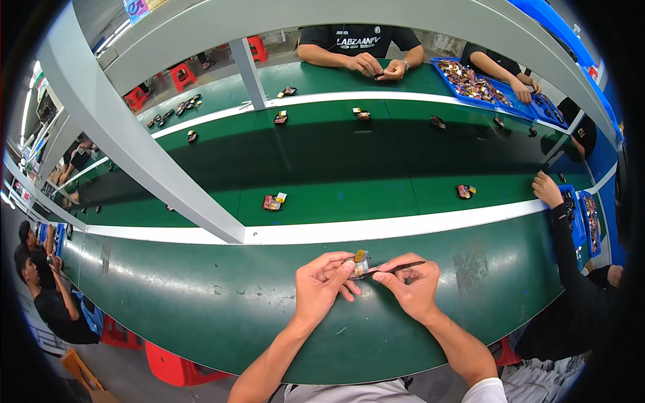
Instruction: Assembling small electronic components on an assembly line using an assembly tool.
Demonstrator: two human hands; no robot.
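Note:
Over the near green worktable [222, 295], my left hand [316, 285] pinches a small electronic part [361, 267] between thumb and fingers. The part has a black edge, a clear or silvery face and a yellow tab standing up at its top. In my right hand [418, 287] is a pair of black tweezers [407, 265], held like a pen. Their slim tip meets the lower right edge of the part, between my two hands. My fingers cover some of the part, so its full shape is hidden.
Beyond a white rail [336, 232], a green conveyor belt [322, 154] carries several similar parts, such as one with a yellow tab [273, 201]. A grey post [144, 148] slants across the left. Co-workers sit opposite and at both sides. Blue trays [576, 225] stand at right.

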